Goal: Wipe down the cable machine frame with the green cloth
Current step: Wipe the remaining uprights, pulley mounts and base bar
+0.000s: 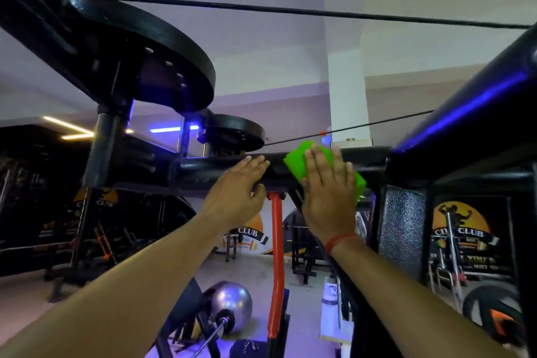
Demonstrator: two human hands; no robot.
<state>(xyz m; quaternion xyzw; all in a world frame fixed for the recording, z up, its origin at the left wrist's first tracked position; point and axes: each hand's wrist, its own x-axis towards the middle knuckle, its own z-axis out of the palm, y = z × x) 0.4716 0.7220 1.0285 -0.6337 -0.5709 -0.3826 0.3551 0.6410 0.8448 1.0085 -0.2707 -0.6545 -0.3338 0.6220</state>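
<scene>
The cable machine frame (209,167) is black, and its top crossbar runs across the middle of the head view at arm's reach overhead. A bright green cloth (296,158) lies folded on that crossbar. My right hand (328,192) presses flat on the cloth with straight fingers, a red thread at the wrist. My left hand (241,189) rests on the bar just left of the cloth, fingers straight over the top and thumb under the bar.
Large black pulley wheels (162,58) and taut cables (290,10) hang above the bar. A thick black beam (465,113) slants at the right. Below stand an orange post (277,241), a silver exercise ball (232,302) and other gym gear.
</scene>
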